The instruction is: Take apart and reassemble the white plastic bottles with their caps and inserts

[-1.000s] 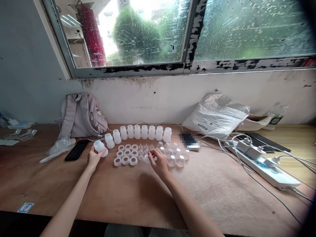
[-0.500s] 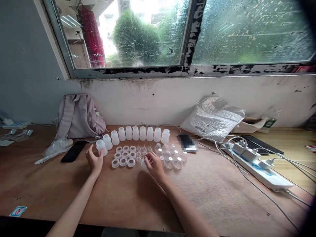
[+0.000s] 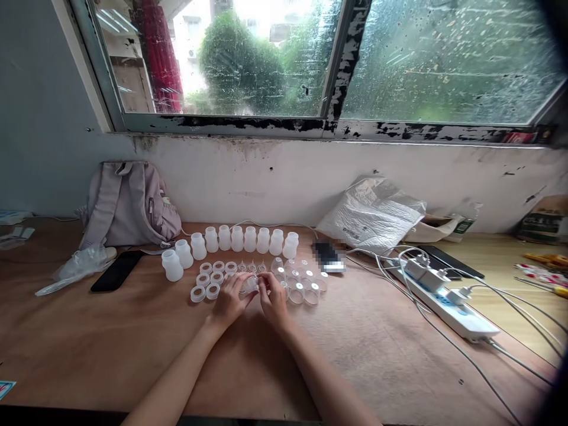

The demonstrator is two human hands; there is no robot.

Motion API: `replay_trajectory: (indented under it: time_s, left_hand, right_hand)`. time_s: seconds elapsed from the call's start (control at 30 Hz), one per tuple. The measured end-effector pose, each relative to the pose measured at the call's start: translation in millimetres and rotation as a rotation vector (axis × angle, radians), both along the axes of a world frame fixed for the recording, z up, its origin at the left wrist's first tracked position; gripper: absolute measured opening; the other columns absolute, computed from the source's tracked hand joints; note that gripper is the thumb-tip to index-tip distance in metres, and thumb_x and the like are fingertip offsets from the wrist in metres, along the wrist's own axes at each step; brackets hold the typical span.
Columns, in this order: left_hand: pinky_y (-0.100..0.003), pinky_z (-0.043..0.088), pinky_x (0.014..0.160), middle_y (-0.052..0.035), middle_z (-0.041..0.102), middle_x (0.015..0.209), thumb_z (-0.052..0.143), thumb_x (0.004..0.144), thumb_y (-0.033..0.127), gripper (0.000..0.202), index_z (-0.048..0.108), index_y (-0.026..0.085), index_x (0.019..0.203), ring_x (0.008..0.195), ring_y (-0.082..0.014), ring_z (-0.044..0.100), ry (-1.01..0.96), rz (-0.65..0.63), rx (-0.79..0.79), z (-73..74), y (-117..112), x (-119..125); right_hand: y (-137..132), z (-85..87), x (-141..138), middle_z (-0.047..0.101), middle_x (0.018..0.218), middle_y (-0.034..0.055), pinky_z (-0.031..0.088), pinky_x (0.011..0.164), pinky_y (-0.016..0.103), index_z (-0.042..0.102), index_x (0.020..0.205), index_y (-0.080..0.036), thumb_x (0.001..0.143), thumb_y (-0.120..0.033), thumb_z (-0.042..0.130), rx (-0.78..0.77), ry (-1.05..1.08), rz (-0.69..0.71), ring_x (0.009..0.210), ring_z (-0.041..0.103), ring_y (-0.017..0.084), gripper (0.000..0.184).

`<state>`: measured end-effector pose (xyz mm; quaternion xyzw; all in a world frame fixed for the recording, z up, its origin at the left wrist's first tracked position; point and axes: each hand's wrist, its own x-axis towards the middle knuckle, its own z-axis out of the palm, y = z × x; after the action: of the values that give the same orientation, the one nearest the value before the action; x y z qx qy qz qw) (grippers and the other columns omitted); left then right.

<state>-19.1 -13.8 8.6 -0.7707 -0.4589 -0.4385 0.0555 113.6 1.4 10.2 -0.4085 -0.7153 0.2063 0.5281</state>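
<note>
My left hand (image 3: 231,297) and my right hand (image 3: 272,299) meet at the middle of the table, fingers curled round a clear plastic cap (image 3: 250,284) between them. The fingers partly hide the cap. To the left, several translucent screw rings (image 3: 197,293) lie in rows, some covered by my left hand. Small clear nipple-like pieces (image 3: 252,267) stand just beyond my fingers. Beside my right hand sit several clear domed caps (image 3: 296,293) in rows. Behind everything, white translucent small bottles (image 3: 237,239) stand upright in a curved line, open necks up.
A lilac backpack (image 3: 126,204), a plastic bag (image 3: 80,266) and a black phone (image 3: 118,272) are at the left. At the right are a silvery bag (image 3: 375,213), a blurred-out dark device (image 3: 329,257) and a white power strip (image 3: 457,310) with trailing cables.
My left hand has left the leftmost bottle and come right to meet my right hand at the clear cap. The bottle stays standing. The view has shifted slightly to the right.
</note>
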Motion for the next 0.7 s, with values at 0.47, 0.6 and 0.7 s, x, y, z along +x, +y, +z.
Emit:
replay_trajectory:
  time_s: [0.47,0.6,0.7]
  left_hand:
    - [-0.038,0.044,0.088,-0.0065,0.057,0.107,0.045,0.078,0.015,0.039,0.043,0.021,0.116,0.102,-0.0187,0.05,0.156,-0.123,0.014,-7.1,3,-33]
    - [-0.039,0.043,0.089,-0.0072,0.056,0.107,0.043,0.078,0.015,0.038,0.043,0.02,0.116,0.102,-0.0187,0.05,0.155,-0.133,-0.025,-6.8,1,-31]
    - [-0.038,0.043,0.088,-0.0069,0.057,0.106,0.045,0.077,0.017,0.038,0.044,0.02,0.115,0.102,-0.0186,0.05,0.151,-0.144,-0.057,-6.8,0,-30]
  right_hand:
    - [4,-19.1,-13,0.054,0.07,0.0004,0.04,0.054,0.021,0.045,0.083,-0.018,0.071,-0.02,0.045,-0.02,-0.16,0.108,0.055,0.049,0.01,0.012]
    - [7,-22.2,-16,0.048,0.061,-0.0023,0.037,0.051,0.02,0.043,0.075,-0.019,0.069,-0.016,0.041,-0.024,-0.169,0.094,0.051,0.043,0.009,0.006]
    - [8,-21.6,-17,0.044,0.06,-0.0034,0.035,0.051,0.02,0.041,0.071,-0.019,0.067,-0.014,0.039,-0.038,-0.156,0.079,0.05,0.04,0.009,0.007]
